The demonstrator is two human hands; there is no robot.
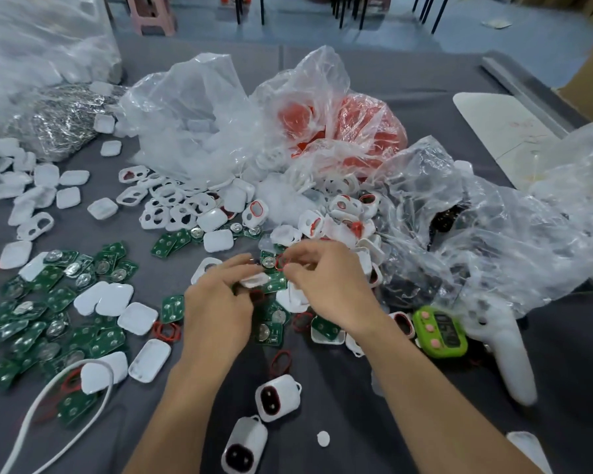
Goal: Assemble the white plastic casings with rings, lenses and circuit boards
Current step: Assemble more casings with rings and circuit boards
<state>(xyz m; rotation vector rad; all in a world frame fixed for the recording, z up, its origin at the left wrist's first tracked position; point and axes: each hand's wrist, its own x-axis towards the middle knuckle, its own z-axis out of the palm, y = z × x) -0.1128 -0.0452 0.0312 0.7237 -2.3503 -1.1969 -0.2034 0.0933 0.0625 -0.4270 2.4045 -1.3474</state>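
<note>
Head view: we are gripping a white casing [255, 279] with the fingers of our left hand [216, 306], presumably steadying it so our right hand [332, 285], pinching a red ring [280, 262], can seat it.

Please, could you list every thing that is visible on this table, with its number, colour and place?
Circuit boards: many, green, mostly left of the hands.
Casing halves: many, white, scattered left and centre.
Finished units: two, white with dark lenses, bottom centre.
Red rings: several, loose among the boards.
Plastic bags: several, clear, far side; one holds red parts.
Timer: one, green, pink buttons, beside the right wrist.
Controller: one, white, right of the timer.
Cable: one, white, near left.
Table: grey.
Left hand: holds a white casing.
Right hand: pinches a red ring.
</note>
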